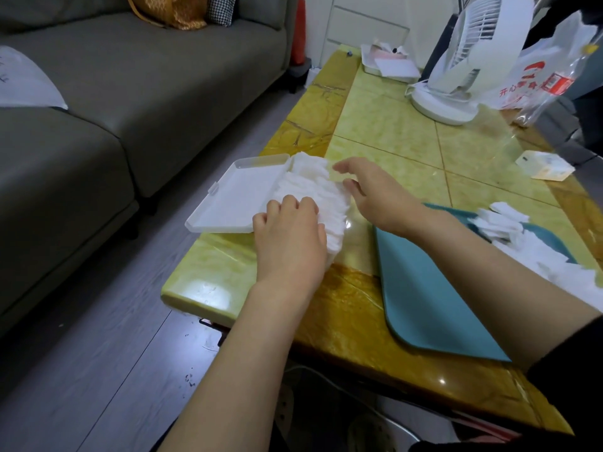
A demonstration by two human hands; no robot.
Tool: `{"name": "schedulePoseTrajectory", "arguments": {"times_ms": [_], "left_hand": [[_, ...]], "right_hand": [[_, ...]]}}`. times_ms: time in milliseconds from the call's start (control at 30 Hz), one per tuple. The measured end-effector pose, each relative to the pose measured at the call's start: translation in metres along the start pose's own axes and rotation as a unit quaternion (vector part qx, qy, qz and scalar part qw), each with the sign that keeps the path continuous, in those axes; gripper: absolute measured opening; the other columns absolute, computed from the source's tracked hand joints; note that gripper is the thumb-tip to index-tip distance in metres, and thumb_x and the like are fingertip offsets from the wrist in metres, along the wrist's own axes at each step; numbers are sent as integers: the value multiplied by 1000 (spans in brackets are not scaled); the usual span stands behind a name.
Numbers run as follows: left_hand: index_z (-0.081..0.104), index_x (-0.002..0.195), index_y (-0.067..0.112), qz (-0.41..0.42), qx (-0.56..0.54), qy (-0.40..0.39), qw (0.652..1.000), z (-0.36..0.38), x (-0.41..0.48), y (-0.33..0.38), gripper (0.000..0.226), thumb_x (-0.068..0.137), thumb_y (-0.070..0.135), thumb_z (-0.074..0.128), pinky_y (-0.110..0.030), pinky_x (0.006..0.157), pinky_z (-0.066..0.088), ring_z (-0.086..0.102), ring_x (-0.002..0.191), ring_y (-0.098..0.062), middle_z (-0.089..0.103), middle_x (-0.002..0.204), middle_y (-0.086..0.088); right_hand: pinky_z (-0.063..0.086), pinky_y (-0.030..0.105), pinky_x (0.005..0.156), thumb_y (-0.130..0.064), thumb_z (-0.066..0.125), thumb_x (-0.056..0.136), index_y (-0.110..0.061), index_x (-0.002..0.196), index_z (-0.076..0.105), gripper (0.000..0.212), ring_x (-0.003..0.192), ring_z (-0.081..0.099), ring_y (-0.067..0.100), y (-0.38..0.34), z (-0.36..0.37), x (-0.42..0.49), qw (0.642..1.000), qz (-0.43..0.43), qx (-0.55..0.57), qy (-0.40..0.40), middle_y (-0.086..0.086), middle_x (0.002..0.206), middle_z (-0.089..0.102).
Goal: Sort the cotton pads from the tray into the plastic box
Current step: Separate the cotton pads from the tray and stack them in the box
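A clear plastic box lies at the table's left edge with its lid (241, 197) swung open to the left. A tight row of white cotton pads (306, 182) stands on edge in the box and hides its base. My left hand (290, 236) lies on the near end of the row, with its fingers curled over the pads. At the row's right side, my right hand (375, 194) touches the pads with straight fingers and the thumb spread. The teal tray (424, 288) lies to the right, with loose cotton pads (502, 223) piled at its far right end.
The yellow-green table (391, 125) also carries a white fan (463, 60), a plastic bag (548, 76), a small carton (545, 164) and a white dish (388, 65) at the back. A grey sofa (130, 93) stands across the floor gap on the left.
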State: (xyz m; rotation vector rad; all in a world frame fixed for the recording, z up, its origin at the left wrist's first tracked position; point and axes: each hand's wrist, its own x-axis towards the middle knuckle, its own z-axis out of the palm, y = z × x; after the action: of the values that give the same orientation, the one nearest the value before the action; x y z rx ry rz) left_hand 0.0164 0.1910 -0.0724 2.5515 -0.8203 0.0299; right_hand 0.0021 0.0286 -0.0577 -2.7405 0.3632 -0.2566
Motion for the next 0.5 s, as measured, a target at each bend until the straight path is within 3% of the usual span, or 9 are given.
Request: {"name": "schedulePoseTrajectory", "arguments": {"times_ms": [67, 167, 300, 400, 500], "left_hand": [[47, 124, 21, 2, 8, 1, 1000, 0, -3, 3, 28, 100, 28, 38, -33, 93, 28, 42, 118, -24, 50, 126, -1], [47, 125, 21, 17, 6, 18, 1000, -1, -10, 17, 28, 100, 26, 37, -33, 91, 29, 43, 118, -23, 52, 127, 0], [54, 120, 18, 98, -63, 29, 993, 8, -24, 51, 25, 97, 18, 45, -36, 90, 31, 47, 112, -27, 56, 121, -3], [58, 116, 15, 170, -82, -20, 982, 26, -33, 78, 24, 93, 15, 52, -41, 89, 36, 52, 108, -31, 58, 116, -7], [53, 124, 17, 222, -86, -131, 962, 45, -38, 96, 29, 95, 23, 51, -40, 95, 36, 48, 117, -28, 51, 123, -6]], "right_hand": [[32, 19, 98, -13, 42, 98, -10, 127, 50, 30, 120, 46, 15, 5, -3, -20, 997, -5, 31, 72, 3, 128, 52], [44, 27, 91, -10, 47, 95, -12, 113, 59, 21, 103, 56, 13, 26, -5, -54, 989, 11, 52, 139, -1, 110, 60], [48, 30, 82, -4, 50, 91, -15, 101, 63, 19, 88, 59, 11, 57, -3, -97, 976, 73, 43, 198, -8, 94, 63], [48, 33, 82, -2, 50, 90, -14, 102, 63, 22, 92, 60, 16, 76, -2, -128, 969, 116, 13, 218, -5, 94, 63], [42, 31, 82, -2, 52, 89, -10, 106, 63, 22, 100, 57, 24, 91, 1, -151, 965, 160, -39, 201, 5, 103, 64]]}}
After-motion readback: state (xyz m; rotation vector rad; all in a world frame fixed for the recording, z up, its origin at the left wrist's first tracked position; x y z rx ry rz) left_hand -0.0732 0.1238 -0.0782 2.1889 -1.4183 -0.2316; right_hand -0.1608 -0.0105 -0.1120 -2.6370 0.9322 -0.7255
